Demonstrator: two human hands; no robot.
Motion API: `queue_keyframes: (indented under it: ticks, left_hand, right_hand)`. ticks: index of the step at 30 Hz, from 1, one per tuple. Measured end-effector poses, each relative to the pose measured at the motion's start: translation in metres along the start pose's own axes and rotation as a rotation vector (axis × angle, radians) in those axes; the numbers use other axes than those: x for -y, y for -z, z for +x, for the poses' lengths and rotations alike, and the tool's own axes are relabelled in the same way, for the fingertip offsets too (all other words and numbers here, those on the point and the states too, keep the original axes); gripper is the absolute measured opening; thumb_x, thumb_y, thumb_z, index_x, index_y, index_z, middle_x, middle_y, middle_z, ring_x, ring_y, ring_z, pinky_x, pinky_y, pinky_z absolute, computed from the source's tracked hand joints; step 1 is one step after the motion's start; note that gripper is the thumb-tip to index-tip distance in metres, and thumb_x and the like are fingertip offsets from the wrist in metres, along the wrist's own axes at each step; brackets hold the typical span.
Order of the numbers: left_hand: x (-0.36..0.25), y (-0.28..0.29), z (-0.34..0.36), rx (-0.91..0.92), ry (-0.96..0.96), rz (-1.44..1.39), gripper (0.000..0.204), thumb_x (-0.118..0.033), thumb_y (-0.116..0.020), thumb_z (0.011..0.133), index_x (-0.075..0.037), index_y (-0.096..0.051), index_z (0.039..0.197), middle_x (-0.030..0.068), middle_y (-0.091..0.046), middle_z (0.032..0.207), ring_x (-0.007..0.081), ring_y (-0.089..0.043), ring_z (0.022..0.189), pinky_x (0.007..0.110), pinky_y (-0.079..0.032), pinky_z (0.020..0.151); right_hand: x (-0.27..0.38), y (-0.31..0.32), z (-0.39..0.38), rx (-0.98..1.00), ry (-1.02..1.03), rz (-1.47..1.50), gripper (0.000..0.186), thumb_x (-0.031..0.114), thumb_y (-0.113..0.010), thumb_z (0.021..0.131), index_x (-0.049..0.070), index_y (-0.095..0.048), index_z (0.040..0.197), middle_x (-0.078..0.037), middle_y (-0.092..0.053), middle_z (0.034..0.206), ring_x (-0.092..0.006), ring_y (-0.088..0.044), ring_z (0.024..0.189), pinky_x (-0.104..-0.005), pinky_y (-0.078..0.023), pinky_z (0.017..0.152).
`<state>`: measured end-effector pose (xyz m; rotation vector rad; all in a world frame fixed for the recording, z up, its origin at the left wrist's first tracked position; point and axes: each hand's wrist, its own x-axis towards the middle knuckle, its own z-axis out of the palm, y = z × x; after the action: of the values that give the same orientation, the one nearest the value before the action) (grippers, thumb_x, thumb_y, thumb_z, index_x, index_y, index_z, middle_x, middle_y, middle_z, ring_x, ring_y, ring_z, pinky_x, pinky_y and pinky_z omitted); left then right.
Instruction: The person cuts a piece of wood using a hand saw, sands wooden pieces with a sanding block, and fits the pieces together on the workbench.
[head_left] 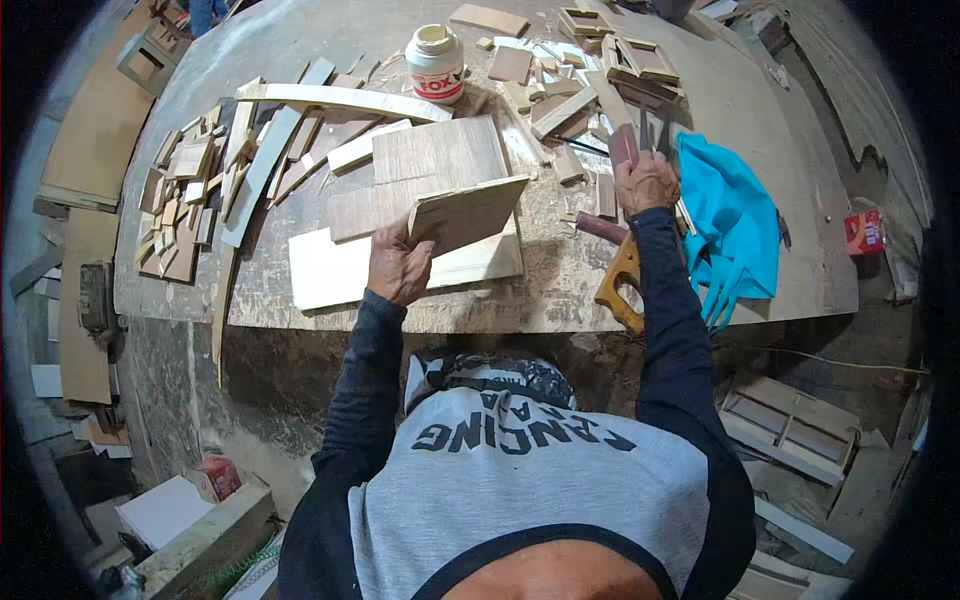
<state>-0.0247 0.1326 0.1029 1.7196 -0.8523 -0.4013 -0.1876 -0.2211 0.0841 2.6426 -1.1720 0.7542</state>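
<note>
My left hand (402, 265) grips a small thin wooden board (468, 212) by its lower left corner, holding it tilted above other boards. Below it lie a wider brown board (440, 150) and a pale plank (330, 270). Farther right, my right hand (648, 185) is closed among tools on the bench; what its fingers hold is partly hidden. Dark pointed metal tools (644, 128) and a reddish-brown block (623, 147) stick out just beyond its fingers. By my right forearm rests a saw's orange-yellow handle (622, 283), with a dark red rod-like piece (600, 227) beside it.
A white jar (435, 65) with a red label stands at the back of the workbench (800, 270). Wood offcuts (190, 165) are heaped left, more pieces (565, 110) and small wooden frames (640, 62) lie back right. A turquoise cloth item (735, 220) hangs near the front edge.
</note>
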Motion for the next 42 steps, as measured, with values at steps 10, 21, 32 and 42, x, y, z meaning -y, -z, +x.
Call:
queue_keyframes:
  ticks: [10, 21, 32, 42]
  left_hand:
    - [-0.014, 0.003, 0.0, 0.005, -0.138, 0.285, 0.04, 0.0, -0.057, 0.071, 0.001, -0.057, 0.111, 0.0214, -0.057, 0.066, 0.0274, -0.058, 0.058, 0.033, -0.048, 0.06]
    - [-0.004, 0.015, -0.013, 0.018, -0.201, 0.191, 0.033, 0.005, -0.061, 0.078, -0.003, -0.061, 0.11, 0.0175, -0.067, 0.089, 0.0228, -0.067, 0.076, 0.03, -0.052, 0.064]
    - [-0.01, 0.014, -0.03, 0.084, -0.332, 0.218, 0.043, 0.007, -0.058, 0.073, -0.007, -0.06, 0.114, 0.0165, -0.064, 0.109, 0.0319, -0.065, 0.095, 0.036, -0.054, 0.08]
    - [0.0, 0.007, -0.044, 0.083, -0.556, 0.358, 0.047, 0.011, -0.051, 0.067, -0.001, -0.06, 0.112, 0.0173, -0.064, 0.109, 0.0323, -0.063, 0.099, 0.036, -0.052, 0.086]
  right_hand:
    - [0.106, 0.112, -0.042, -0.215, 0.324, 0.5, 0.022, 0.015, -0.059, 0.072, 0.004, -0.06, 0.092, -0.013, -0.055, 0.079, -0.0307, -0.057, 0.073, -0.0408, -0.048, 0.061]
    - [0.14, 0.105, -0.082, 0.15, 0.415, 0.976, 0.044, 0.017, -0.074, 0.064, 0.006, -0.061, 0.104, -0.013, -0.046, 0.109, -0.0293, -0.053, 0.1, -0.0392, -0.047, 0.082]
    - [0.154, 0.109, -0.105, 0.262, 0.333, 0.798, 0.065, 0.03, -0.07, 0.076, 0.016, -0.047, 0.136, -0.02, -0.047, 0.114, -0.036, -0.051, 0.103, -0.0436, -0.043, 0.09]
    - [0.113, 0.078, -0.114, 0.415, 0.0, 0.391, 0.058, 0.038, -0.064, 0.081, 0.003, -0.053, 0.126, -0.021, -0.053, 0.106, -0.0313, -0.056, 0.095, -0.0384, -0.044, 0.085]
